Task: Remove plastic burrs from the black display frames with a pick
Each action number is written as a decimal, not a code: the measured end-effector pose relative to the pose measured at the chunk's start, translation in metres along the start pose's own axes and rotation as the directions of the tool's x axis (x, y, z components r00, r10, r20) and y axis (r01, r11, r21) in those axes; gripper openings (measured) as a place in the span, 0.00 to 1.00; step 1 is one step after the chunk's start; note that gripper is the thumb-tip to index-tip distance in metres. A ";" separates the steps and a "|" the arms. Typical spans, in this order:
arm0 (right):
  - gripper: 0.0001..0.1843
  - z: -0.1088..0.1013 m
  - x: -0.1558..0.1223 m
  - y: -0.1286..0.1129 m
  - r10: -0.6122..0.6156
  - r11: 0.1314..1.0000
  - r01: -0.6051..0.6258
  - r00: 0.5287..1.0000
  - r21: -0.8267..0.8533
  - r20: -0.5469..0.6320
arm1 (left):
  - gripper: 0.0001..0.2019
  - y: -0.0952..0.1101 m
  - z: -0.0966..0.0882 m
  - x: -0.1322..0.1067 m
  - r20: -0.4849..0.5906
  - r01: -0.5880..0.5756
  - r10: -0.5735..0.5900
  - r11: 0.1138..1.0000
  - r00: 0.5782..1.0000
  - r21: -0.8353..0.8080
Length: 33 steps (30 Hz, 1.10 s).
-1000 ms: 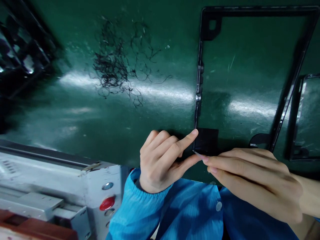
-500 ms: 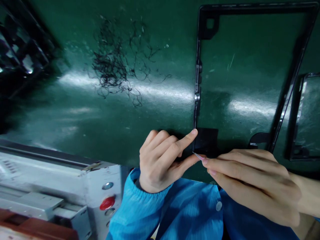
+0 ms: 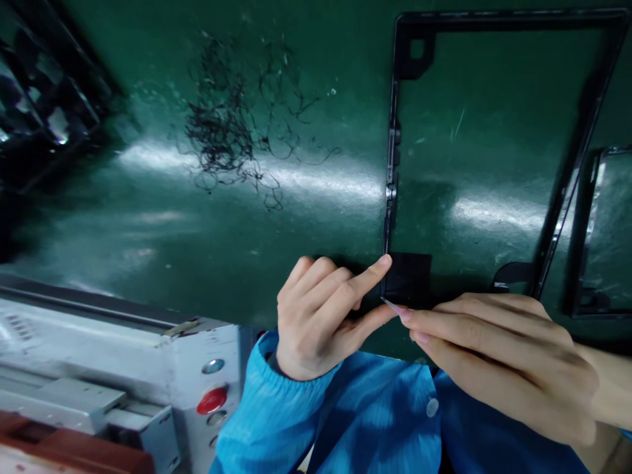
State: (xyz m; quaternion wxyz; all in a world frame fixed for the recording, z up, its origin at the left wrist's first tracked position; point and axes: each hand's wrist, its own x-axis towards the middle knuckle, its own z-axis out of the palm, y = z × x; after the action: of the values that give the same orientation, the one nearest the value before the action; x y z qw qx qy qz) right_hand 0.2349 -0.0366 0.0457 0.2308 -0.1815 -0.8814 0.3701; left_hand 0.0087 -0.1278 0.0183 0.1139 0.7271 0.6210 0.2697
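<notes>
At the lower centre of the frame, my left hand [image 3: 316, 322] grips the near left corner of a black frame [image 3: 494, 22], index fingertip on its side rail, thumb along the bottom edge. My right hand [image 3: 503, 362] pinches a thin pointed blade [image 3: 392, 305], its tip at that corner; whether my hands touch, I cannot tell. The frame fills the upper right of a green tabletop [image 3: 296, 227], while a tangle of black strands [image 3: 217, 135] lies upper left of centre.

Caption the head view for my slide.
Left hand on black frame, right hand holding a pointed tool at its corner.
</notes>
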 end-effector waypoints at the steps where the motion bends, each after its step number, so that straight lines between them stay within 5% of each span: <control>1: 0.13 0.000 0.000 0.000 0.011 1.000 -0.011 1.000 0.002 -0.002 | 0.19 0.000 0.000 0.000 0.002 0.003 -0.003 1.000 1.000 0.004; 6: 0.11 0.005 -0.003 -0.001 -0.003 1.000 0.004 0.996 0.015 -0.084 | 0.19 0.001 0.000 0.001 0.002 0.003 -0.003 1.000 1.000 0.008; 11: 0.12 0.003 -0.001 -0.004 0.036 0.999 -0.036 0.999 0.020 -0.002 | 0.20 -0.001 0.002 0.000 -0.018 -0.010 0.010 1.000 1.000 -0.012; 27: 0.08 0.003 0.001 -0.010 0.153 0.984 -0.148 0.987 0.101 -0.048 | 0.17 -0.001 0.003 0.001 -0.029 -0.024 0.024 1.000 0.999 -0.013; 33: 0.16 0.027 -0.004 -0.006 0.092 0.994 -0.067 0.946 0.089 -0.312 | 0.18 -0.002 0.003 0.001 -0.019 -0.017 0.017 1.000 1.000 -0.012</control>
State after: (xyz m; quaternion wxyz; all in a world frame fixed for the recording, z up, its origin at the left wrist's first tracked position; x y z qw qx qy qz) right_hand 0.2225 -0.0580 0.0325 0.3602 -0.2647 -0.8102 0.3792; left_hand 0.0087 -0.1265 0.0155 0.1100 0.7290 0.6142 0.2814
